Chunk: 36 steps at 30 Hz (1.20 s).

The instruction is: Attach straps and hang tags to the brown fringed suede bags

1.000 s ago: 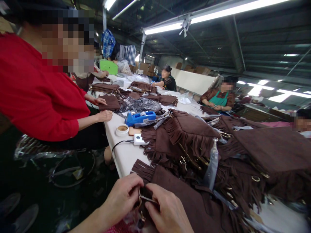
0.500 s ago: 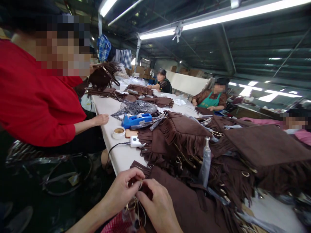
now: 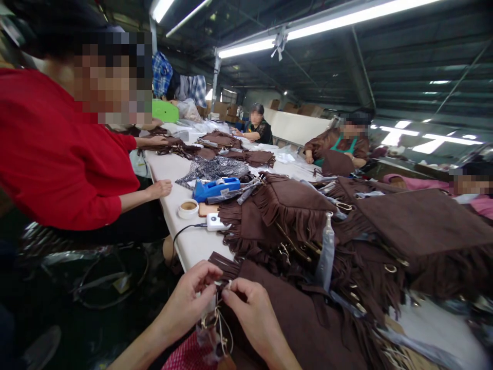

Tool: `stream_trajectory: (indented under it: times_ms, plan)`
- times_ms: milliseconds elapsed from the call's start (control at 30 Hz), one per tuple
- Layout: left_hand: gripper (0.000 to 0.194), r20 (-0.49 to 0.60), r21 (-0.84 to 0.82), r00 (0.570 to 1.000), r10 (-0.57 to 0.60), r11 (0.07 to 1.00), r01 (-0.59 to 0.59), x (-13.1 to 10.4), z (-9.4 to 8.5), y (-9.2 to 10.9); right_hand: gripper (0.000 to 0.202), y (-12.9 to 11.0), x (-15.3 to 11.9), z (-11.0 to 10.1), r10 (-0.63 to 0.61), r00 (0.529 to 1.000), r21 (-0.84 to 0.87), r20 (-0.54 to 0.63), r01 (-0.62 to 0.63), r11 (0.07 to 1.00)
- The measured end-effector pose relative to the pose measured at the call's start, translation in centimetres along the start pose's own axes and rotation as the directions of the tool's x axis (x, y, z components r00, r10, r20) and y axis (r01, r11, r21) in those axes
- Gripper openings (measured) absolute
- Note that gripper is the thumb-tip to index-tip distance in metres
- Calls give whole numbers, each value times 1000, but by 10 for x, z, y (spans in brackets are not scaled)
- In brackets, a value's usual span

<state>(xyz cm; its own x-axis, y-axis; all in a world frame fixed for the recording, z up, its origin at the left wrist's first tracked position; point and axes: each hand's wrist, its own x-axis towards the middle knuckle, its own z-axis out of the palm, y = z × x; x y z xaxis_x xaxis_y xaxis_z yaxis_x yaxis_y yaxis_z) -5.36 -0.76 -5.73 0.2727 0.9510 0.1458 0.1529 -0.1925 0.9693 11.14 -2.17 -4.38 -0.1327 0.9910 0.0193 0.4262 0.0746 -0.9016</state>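
Note:
My left hand [image 3: 192, 293] is closed, thumb and forefinger pinching at a thin pale string [image 3: 222, 329] near a dark strap end. Close beside it my right hand [image 3: 252, 311] pinches the same string between thumb and fingertips. Loops of it hang below, by a gold metal ring [image 3: 210, 319] and a small brown tag [image 3: 226, 363] at the bottom edge. Under and right of my hands lies a dark brown fringed bag [image 3: 296, 313]. What exactly sits between the fingertips is partly hidden.
More brown fringed bags [image 3: 419, 221] are piled right. A blue tape dispenser [image 3: 217, 190], a small round tub [image 3: 188, 208] and a white corded device [image 3: 215, 222] stand on the white table [image 3: 185, 246]. A person in red [image 3: 69, 169] sits left; other people work across the table.
My hands have drawn slightly apart at the fingertips, with the string between them. The person in red has lowered a brown bag to the table. Across, a co-worker has raised a brown piece.

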Motion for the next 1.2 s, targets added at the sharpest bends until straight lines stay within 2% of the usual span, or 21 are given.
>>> stream_trajectory:
  times_ms: [100, 167, 267, 600, 800, 1000, 1200]
  plan:
    - [9, 87, 132, 996, -24, 991, 12, -6, -3, -5, 20, -1, 0, 1, 3, 1000, 39, -7, -3, 999]
    - [10, 84, 168, 996, -28, 986, 13, -8, -1, -8, 19, -1, 0, 1, 5, 1000, 60, -4, -5, 998]
    - [20, 68, 150, 997, -33, 988, 23, -7, 2, -9, 19, -1, -1, 1, 0, 1000, 73, -13, 1, 997]
    - [32, 129, 67, 988, -86, 995, 78, -2, 0, -10, 24, 3, 1, 4, -6, 999, 103, -41, 11, 995]
    - [33, 71, 36, 993, -95, 995, 92, -1, 3, -14, 24, 1, 0, 3, -5, 1000, 80, -19, 6, 997]
    - [34, 113, -24, 979, -171, 984, 175, -1, 3, -12, 23, 3, 0, 4, 14, 1000, 104, -14, -12, 994]
    - [28, 28, -2, 990, -138, 990, 138, -1, 4, -16, 27, 6, -2, 5, -51, 997, -57, -61, 48, 997]
